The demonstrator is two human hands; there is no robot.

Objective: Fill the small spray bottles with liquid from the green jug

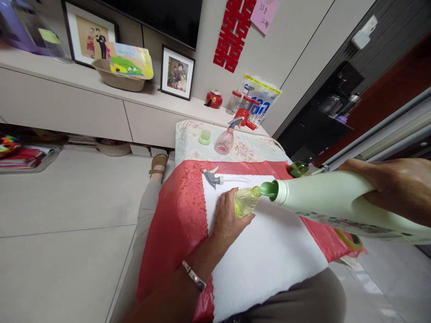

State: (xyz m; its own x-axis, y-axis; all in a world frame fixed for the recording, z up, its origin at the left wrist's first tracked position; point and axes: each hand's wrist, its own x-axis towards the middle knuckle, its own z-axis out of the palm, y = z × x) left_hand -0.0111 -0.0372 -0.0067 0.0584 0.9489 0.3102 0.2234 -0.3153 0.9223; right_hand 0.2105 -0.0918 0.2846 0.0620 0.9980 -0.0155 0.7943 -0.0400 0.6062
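My left hand [227, 217] is wrapped round a small clear yellow-green spray bottle [245, 202], its open neck tilted right. With my right hand [393, 179] I grip the handle of a large pale green detergent jug [323, 193], which lies nearly level. The jug's spout [268, 189] meets or nearly meets the bottle's mouth; whether liquid is flowing I cannot tell. Beyond the bottle, a grey spray head [213, 178] with its thin tube rests on the white sheet [269, 251]. A pale green cap [204, 137] and a pink spray bottle [225, 141] stand farther back.
A red plastic cover [178, 211] lies under the sheet on a small table. Right of it sit a dark green bottle [298, 168] and a roll of tape [350, 240]. The cabinet [151, 121] behind carries picture frames, a basin [119, 83], jars and a bag [261, 101].
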